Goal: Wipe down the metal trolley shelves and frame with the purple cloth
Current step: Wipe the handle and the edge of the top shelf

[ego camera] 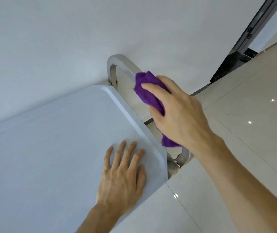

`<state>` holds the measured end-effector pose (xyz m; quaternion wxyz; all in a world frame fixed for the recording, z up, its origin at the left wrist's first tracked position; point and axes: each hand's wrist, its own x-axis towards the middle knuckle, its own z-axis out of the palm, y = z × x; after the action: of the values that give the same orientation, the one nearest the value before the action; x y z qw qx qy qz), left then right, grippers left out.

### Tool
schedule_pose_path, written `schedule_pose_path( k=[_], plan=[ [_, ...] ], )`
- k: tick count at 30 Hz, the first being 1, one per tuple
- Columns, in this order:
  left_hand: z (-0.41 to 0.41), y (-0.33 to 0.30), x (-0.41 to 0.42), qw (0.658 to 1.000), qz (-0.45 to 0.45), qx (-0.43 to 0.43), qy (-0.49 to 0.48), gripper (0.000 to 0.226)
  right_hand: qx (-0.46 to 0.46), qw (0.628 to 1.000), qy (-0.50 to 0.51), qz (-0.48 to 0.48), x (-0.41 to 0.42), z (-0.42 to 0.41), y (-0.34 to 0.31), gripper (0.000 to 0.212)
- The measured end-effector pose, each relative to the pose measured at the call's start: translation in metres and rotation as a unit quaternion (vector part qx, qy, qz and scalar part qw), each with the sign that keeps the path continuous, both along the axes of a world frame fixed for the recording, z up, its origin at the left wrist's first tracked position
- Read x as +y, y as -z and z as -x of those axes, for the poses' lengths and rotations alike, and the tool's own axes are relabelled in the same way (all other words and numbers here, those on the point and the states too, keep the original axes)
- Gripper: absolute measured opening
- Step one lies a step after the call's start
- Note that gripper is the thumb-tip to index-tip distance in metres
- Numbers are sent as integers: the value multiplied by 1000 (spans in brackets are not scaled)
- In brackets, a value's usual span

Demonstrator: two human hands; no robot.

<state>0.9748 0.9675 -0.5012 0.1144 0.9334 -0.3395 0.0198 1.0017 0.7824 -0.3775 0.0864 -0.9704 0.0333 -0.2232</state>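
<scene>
Wiping the trolley's handle bar, top shelf braced.

Top shelf (53, 145) fills the lower left of view, pale and flat with a raised rim; the chrome handle loop (119, 60) stands just beyond its right-hand edge, curving from the far corner down to the near corner bracket. Right hand (179, 113) is wrapped over the loop's straight run, fingers curled round the purple cloth (148, 94), which sits bunched between palm and bar. Left hand (124, 174) lies flat, fingers straight, near the shelf's right edge, gripping nothing. My read: wrap the cloth fully around the bar, drag end to end, then do both bends and the bracket joints. Keep the flat hand loaded so the trolley doesn't roll. Lower shelves aren't visible.
</scene>
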Motion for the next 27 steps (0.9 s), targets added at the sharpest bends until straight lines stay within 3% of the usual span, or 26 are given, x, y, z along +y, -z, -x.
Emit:
schedule_pose_path(
  k=[2,5,10,13,16,18,21,24,27],
  plan=[
    [-1,0,1,1000,9,1,2,43,57,998,1,34,2,-20,-9,59],
    [-3,2,2,1000,28,1,3,42,16,999,4,34,1,-8,-3,61],
    [-3,2,3,999,41,9,6,40,-129,980,37,-148,-1,63,48,55],
    [-3,-2,4,998,54,32,1,40,-136,965,75,-213,5,85,70,57],
    [-18,-9,12,990,132,53,-13,36,-107,976,72,-174,4,74,52,55],
    [-39,-15,20,986,157,42,-32,30,-72,991,66,-88,2,50,30,52],
    [-73,-17,33,988,129,9,-83,30,32,996,71,37,4,-9,0,53],
    [-94,-13,41,990,71,30,-115,37,126,989,57,51,13,-74,-15,55],
    [-101,-6,44,991,23,34,-131,45,154,985,60,59,20,-104,-17,59]
  ],
)
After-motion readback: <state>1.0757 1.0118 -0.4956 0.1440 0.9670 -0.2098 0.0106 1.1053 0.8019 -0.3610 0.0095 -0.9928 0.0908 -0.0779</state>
